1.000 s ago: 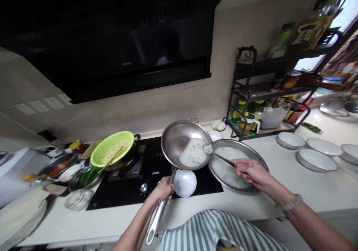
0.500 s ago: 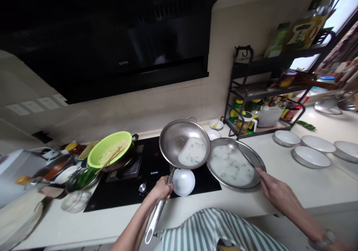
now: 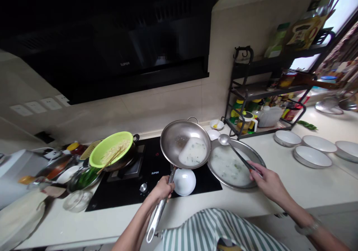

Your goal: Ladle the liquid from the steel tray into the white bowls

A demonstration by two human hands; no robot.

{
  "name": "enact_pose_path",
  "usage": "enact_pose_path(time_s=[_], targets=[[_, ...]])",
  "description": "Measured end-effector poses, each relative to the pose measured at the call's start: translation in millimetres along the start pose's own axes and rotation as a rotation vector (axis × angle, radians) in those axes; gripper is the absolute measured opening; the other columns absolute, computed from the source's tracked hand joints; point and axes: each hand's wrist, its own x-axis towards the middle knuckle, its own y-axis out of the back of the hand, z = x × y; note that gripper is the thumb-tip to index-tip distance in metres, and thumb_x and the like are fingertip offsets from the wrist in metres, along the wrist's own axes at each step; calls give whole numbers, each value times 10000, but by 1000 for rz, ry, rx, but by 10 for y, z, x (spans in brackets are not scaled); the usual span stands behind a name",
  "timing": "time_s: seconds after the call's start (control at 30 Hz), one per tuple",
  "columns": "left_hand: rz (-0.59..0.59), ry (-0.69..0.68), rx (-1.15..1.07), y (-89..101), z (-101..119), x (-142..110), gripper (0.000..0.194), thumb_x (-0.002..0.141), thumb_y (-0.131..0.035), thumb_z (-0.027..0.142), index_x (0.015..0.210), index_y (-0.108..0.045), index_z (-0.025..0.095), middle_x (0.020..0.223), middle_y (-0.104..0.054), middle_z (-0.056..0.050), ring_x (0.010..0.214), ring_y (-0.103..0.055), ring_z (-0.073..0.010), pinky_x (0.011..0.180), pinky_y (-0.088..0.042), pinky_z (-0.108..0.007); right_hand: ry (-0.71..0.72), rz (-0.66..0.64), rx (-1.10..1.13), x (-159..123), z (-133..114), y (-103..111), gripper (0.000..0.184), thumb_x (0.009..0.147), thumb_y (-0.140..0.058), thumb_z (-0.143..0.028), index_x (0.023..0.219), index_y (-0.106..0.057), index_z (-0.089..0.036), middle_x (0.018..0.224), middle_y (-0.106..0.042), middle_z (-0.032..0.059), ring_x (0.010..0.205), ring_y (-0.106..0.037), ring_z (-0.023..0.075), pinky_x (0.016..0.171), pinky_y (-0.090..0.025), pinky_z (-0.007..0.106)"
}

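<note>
My left hand point(image 3: 165, 188) is closed round the long metal handle of a steel wok point(image 3: 173, 139), which is tilted toward the right. White, milky soup with green flecks point(image 3: 193, 152) pools in the wok's right side. In my right hand point(image 3: 264, 178) is a ladle point(image 3: 224, 140), its bowl raised over the far left rim of a wide steel basin point(image 3: 258, 156). That basin holds more of the same white soup point(image 3: 228, 167) and stands against the wok's right edge. Below the wok, a white bowl point(image 3: 184, 182) rests on the front of the black cooktop point(image 3: 120, 191).
A lime-green colander point(image 3: 96, 152) with noodles and chopsticks sits over a dark pan at left. Several white bowls point(image 3: 311, 156) stand on the right counter. A black spice rack point(image 3: 246, 90) rises behind the basin. The range hood point(image 3: 112, 49) hangs overhead.
The ladle has come up out of the soup in the basin, toward its far left rim. My right hand has shifted slightly left. The left hand and wok have stayed nearly still.
</note>
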Motion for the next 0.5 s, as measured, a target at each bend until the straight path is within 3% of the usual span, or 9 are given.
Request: enact_pose_path(time_s=[0.13,0.2,0.3,0.4,0.5], targets=[[15,18,-4,4,7,-10,102,748,-561,165,754,-460,176,501,-457,61,385,-428,-83,397,-400,-214,58,-119,-32,190,-441,-159,462,830,-409,-292,1202,-631,-131,693,-710,58,699,-673,242,737,-496,344],[15,25,-6,4,4,-5,94,747,-552,158,764,-461,175,503,-461,59,386,-430,-86,399,-404,-218,132,-145,-77,296,-585,-285,432,820,-419,-228,1176,-648,-138,845,-734,88,836,-679,255,806,-477,345],[19,32,-14,-3,-2,8,102,742,-562,164,781,-469,175,509,-463,61,386,-430,-85,398,-401,-216,189,-185,-158,428,-700,-481,423,811,-431,-132,1174,-647,-116,964,-725,139,931,-664,257,856,-444,325],[24,45,-17,-13,4,12,113,734,-570,167,792,-473,175,507,-453,67,381,-427,-85,394,-393,-212,187,-249,-214,502,-748,-632,424,805,-441,-87,1181,-636,-93,893,-721,157,889,-666,264,810,-437,311],[26,40,-25,-17,11,9,101,728,-539,141,782,-462,176,497,-448,68,370,-414,-86,379,-383,-213,148,-270,-126,532,-783,-715,389,783,-460,-79,1113,-664,-105,803,-711,119,855,-658,250,783,-431,294]])
